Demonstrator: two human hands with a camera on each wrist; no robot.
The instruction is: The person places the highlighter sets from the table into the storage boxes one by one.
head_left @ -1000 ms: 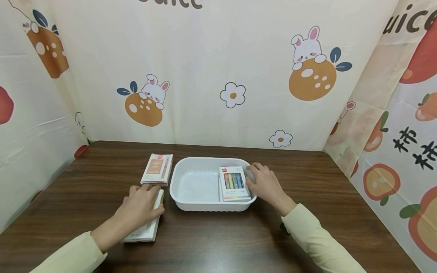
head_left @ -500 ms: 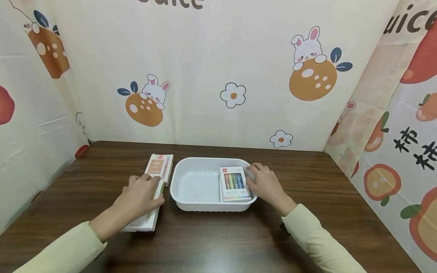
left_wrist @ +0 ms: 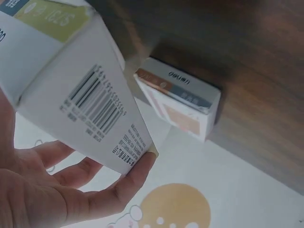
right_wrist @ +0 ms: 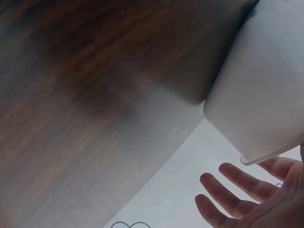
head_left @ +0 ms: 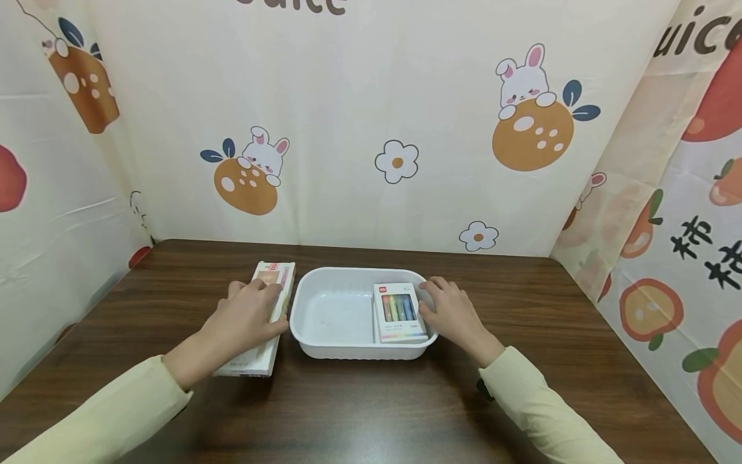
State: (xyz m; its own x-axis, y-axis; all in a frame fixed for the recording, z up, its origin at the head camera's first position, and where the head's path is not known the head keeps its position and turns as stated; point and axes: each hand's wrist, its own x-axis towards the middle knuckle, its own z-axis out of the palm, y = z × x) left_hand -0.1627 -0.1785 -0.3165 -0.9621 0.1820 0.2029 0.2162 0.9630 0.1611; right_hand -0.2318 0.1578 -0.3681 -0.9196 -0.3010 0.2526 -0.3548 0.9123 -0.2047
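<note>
My left hand (head_left: 243, 320) grips a white cardboard box (head_left: 250, 362) by its sides. A barcode and a green end panel show on this box (left_wrist: 97, 97) in the left wrist view. It is raised above the table, and in the head view it overlaps a flat white box (head_left: 271, 273) with a tan panel. My right hand (head_left: 455, 316) rests at the right rim of a white plastic basin (head_left: 333, 350). Its outer fingers (right_wrist: 216, 190) extend loosely, clear of the basin wall. A white box of coloured sticks (head_left: 400, 325), seen through its window, lies in the basin's right side.
The dark wood table (head_left: 371, 412) carries everything. Printed cloth (head_left: 342, 96) with rabbits and fruit hangs behind the table and on both sides. The basin's left part shows its bare floor, just right of the held box.
My left hand has lifted the white box and moved it away from me and slightly right, covering more of the box behind. My right hand and the basin have stayed in place.
</note>
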